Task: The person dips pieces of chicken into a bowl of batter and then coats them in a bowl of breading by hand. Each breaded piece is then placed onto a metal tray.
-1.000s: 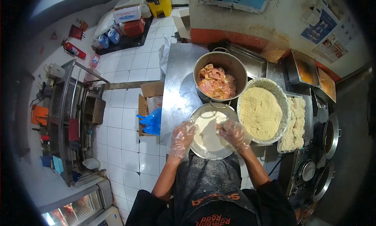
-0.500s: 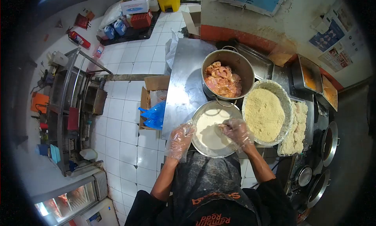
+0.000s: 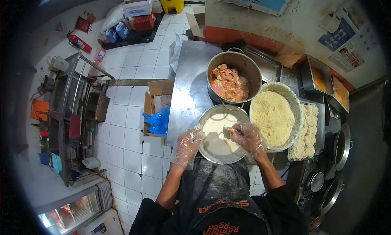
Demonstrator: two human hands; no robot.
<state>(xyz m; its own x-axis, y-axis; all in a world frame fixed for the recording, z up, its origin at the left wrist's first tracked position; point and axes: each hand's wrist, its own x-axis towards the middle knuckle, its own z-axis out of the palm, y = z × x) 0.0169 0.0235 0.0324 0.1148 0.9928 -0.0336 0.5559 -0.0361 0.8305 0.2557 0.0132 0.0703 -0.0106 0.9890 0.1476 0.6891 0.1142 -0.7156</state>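
A wide metal bowl [image 3: 211,157] of smooth off-white batter [image 3: 218,137] stands in front of me. My left hand [image 3: 188,146], in a clear plastic glove, is closed on the bowl's left rim. Over the bowl's right side is my gloved right hand [image 3: 247,139], its fingers drawn together above the batter. What those fingers hold, if anything, is too small to make out. Just behind the bowl, a deep metal pot [image 3: 255,82] contains raw meat pieces [image 3: 230,82]. A large basin [image 3: 300,125] of pale yellow breading flour [image 3: 275,117] sits right of my right hand.
A tray of coated pieces [image 3: 305,133] lies beyond the basin. Several pans line the right side, one being a dark pan [image 3: 343,147]. The steel table [image 3: 187,80] extends to the left of the pot. A cardboard box with a blue bag [image 3: 159,121] is on the floor.
My right hand has shifted very slightly over the batter, its fingers still together. The left hand stays at the bowl's rim. The whole view has moved a little.
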